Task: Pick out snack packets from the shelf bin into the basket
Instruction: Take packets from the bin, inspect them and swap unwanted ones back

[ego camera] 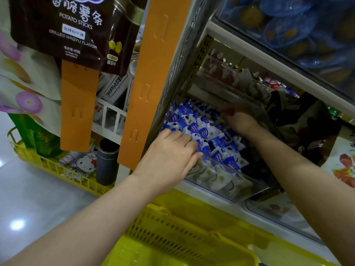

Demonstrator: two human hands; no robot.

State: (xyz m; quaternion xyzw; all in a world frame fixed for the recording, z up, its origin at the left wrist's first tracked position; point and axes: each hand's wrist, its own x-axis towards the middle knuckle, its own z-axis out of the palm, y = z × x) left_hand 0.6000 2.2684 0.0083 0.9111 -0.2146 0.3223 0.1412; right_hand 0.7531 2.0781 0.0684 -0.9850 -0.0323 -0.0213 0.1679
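A clear plastic shelf bin (pixel 236 181) holds several small blue-and-white snack packets (pixel 217 141). My left hand (pixel 171 152) lies on the packets at the bin's near left, its fingers curled into the pile. My right hand (pixel 238 118) reaches deeper into the bin, with its fingers buried among the packets at the back. Whether either hand has a packet gripped is hidden. Below the shelf, in front of me, sits the yellow basket (pixel 182 239), whose slatted wall shows.
An orange hanging strip (pixel 146 81) with a dark potato-sticks bag (pixel 73 29) hangs left of the shelf. A second yellow basket (pixel 63 169) of goods stands on the floor at left. Dark snack bags (pixel 299 123) fill the bin to the right.
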